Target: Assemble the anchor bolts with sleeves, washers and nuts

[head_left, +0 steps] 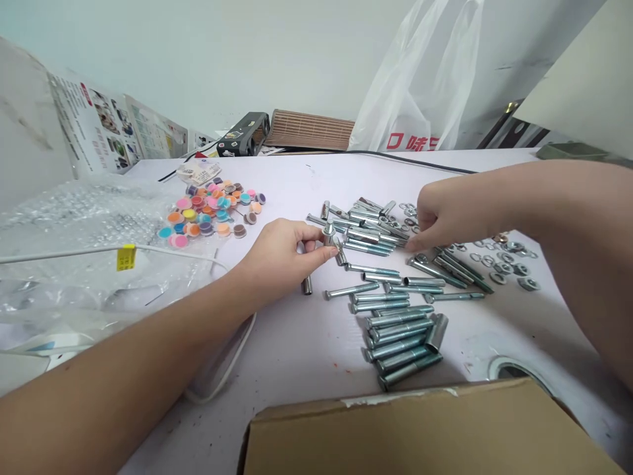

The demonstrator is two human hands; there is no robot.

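Observation:
My left hand (281,254) grips a metal expansion bolt (328,232) upright, its lower end (307,285) showing below the palm. My right hand (448,214) reaches down into the scattered pile of bolts and sleeves (368,227), fingertips pinched at a small part on the table; what they touch is too small to tell. A row of zinc-plated bolts (398,330) lies between my hands and the cardboard box. Washers and nuts (504,264) are spread under my right forearm.
A cardboard box flap (425,429) lies at the near edge. Coloured round discs (212,208) sit at the back left beside bubble wrap (74,231) and a white cable (163,249). A white plastic bag (420,86) stands behind. A round table hole (514,369) is at the right.

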